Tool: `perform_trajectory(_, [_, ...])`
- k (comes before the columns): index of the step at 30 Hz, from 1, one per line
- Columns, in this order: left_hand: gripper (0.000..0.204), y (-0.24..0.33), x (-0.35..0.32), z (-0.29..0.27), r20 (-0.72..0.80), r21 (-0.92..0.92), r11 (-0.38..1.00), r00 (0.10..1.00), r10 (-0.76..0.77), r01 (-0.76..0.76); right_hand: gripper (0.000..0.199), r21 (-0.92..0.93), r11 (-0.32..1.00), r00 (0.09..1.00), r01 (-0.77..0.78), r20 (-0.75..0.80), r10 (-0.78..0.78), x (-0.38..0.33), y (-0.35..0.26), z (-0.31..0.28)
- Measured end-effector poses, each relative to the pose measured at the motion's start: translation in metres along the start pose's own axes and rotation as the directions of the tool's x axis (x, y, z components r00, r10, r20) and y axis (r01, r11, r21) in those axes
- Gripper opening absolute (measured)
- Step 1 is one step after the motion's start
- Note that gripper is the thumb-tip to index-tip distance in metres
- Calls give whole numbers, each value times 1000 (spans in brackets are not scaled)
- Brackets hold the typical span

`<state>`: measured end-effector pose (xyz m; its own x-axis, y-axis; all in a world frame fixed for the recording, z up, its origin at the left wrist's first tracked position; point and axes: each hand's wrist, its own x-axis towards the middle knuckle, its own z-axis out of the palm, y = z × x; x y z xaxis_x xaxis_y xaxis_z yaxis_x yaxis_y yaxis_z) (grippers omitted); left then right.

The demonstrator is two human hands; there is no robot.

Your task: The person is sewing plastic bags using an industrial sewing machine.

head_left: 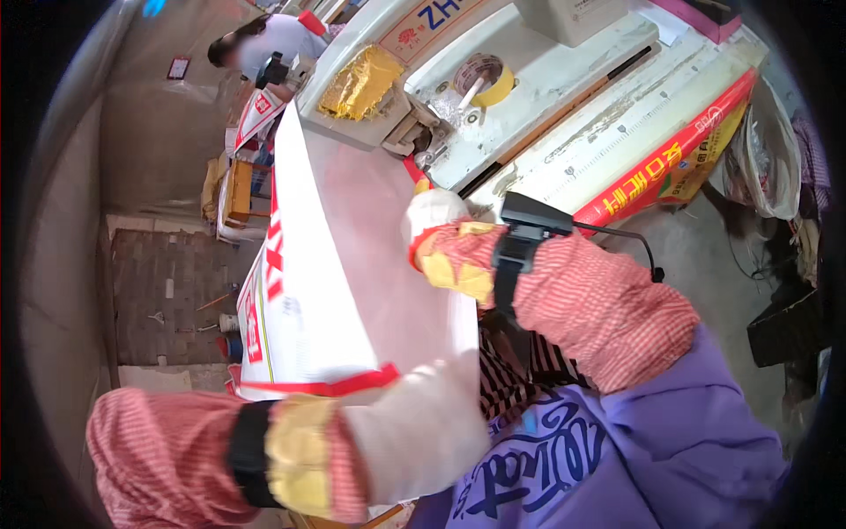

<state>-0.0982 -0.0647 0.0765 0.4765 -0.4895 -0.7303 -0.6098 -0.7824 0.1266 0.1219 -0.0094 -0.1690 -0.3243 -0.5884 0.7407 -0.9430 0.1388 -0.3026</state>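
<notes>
At the centre of the frame, a large white sack (308, 291) with red printing and a red band along its lower edge is standing on edge, running from the lower middle up toward the machine (529, 97) at the upper centre. The left hand (414, 432), wearing a white glove, is lying at the lower centre and pressing against the sack's near end just below the red band; its fingers are curling onto the sack material, gripping it. The right hand (436, 216), also gloved in white, is sitting right of centre at the sack's far right edge, closing on that edge near the machine. Both forearms are wearing red-striped sleeves with yellow cuffs, and a black strap is circling each wrist; the right strap is carrying a small black device (529, 220) with a thin cable trailing to the right. A purple garment (617, 450) with dark lettering is filling the lower right. On the cream machine body, a roll of tape (485, 75) is resting at the top centre, and a crumpled gold foil patch (361, 84) is lying to its left. A red and yellow printed bag (679, 163) is hanging along the machine's right side. In the upper left, another person (264, 44) in white is bending over.
</notes>
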Motion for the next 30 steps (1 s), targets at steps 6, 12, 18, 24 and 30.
perform_trajectory(6, [19, -15, 39, -26, 410, 422, 860, 907, 100, -286, 79, 159, 984, 142, -85, -975, 170, -145, -54, 32])
perform_trajectory(12, [12, -89, 31, -84, -81, 737, 645, 921, 382, -203, 55, 707, 11, -450, -707, -438, -778, -41, 3, 36])
perform_trajectory(18, [25, -73, 0, -110, 103, 791, 600, 993, 59, -118, 28, 964, 74, -170, -256, 30, -985, 94, 60, 16])
perform_trajectory(24, [9, -70, 36, 0, -102, 539, 798, 920, 378, -268, 24, 993, 49, -59, -106, 43, -997, 104, 36, 11])
perform_trajectory(30, [14, -147, 95, -14, -338, 518, 842, 940, 40, 151, 38, 846, 31, -386, -533, -209, -899, 122, 5, 32])
